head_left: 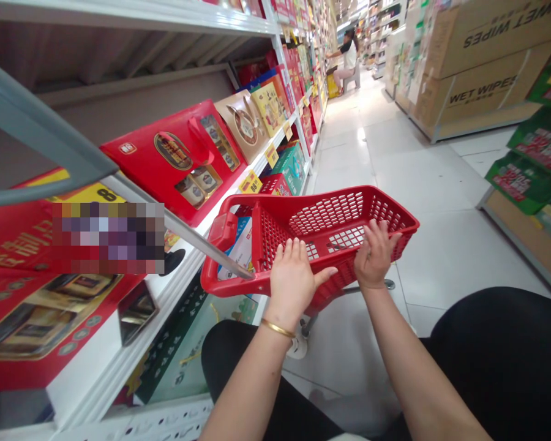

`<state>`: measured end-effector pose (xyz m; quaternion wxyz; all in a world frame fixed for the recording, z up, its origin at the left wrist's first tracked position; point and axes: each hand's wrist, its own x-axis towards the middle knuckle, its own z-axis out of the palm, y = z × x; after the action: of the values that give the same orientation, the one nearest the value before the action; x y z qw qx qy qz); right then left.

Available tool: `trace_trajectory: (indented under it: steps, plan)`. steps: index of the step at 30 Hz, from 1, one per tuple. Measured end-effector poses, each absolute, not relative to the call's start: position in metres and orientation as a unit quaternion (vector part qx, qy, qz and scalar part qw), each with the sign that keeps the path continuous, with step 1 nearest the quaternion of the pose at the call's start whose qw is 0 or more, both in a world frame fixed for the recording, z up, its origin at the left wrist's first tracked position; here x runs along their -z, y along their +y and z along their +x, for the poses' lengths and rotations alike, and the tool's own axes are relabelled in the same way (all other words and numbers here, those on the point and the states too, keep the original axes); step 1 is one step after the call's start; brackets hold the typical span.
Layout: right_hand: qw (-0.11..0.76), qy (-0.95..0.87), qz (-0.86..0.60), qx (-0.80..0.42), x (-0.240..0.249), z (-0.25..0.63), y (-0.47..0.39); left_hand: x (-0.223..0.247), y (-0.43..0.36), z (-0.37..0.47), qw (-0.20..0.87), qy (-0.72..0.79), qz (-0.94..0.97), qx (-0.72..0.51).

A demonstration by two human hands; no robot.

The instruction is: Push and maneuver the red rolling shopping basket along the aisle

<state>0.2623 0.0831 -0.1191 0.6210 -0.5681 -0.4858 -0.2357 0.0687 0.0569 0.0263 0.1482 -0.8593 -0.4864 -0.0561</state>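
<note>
A red plastic shopping basket cart [330,214] with perforated walls stands in front of my knees. My left hand [294,275], with a gold bangle at the wrist, is at the cart's near rim, fingers extended and thumb stretched to the right. Farther right, my right hand [375,254] is raised by the near rim toward the cart's right end, its fingers spread. Neither hand holds anything; whether they touch the rim is hard to tell. The cart's grey metal handle bar [179,229] slants up to the upper left.
White shelves [266,156] at the left hold red, tan and yellow gift boxes [179,153]. Wet wipes cartons [491,73] and green packages [528,184] stand at the right. A person [348,58] sits on a stool farther along the tiled aisle.
</note>
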Motion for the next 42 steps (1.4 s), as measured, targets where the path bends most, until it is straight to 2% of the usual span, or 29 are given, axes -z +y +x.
trace_trajectory:
  steps: [3,9,17,23,26,30,33,39,42]
  plan:
    - [0.597,-0.515,-0.572,0.228,0.102,0.254,0.079,-0.027,0.056,0.068,0.144,-0.488,-0.860,0.052]
    - [0.533,-0.664,-0.489,0.192,0.092,0.215,0.066,-0.030,0.054,0.065,0.139,-0.485,-0.862,0.039]
    - [0.597,-0.472,-0.612,0.216,0.105,0.267,0.072,-0.031,0.054,0.066,0.139,-0.469,-0.871,0.040]
    - [0.558,-0.612,-0.529,0.183,0.095,0.219,0.067,-0.034,0.055,0.065,0.144,-0.457,-0.877,0.040]
    - [0.548,-0.627,-0.516,0.202,0.102,0.234,0.069,-0.034,0.055,0.064,0.145,-0.455,-0.878,0.041]
    - [0.598,-0.488,-0.589,0.237,0.116,0.284,0.080,-0.031,0.055,0.064,0.145,-0.454,-0.878,0.048]
    - [0.625,-0.422,-0.613,0.235,0.113,0.290,0.083,-0.029,0.056,0.064,0.143,-0.453,-0.878,0.056]
    - [0.547,-0.610,-0.537,0.199,0.096,0.242,0.070,-0.031,0.055,0.063,0.140,-0.454,-0.878,0.047]
    - [0.540,-0.579,-0.567,0.226,0.103,0.262,0.071,-0.033,0.055,0.063,0.140,-0.453,-0.880,0.043]
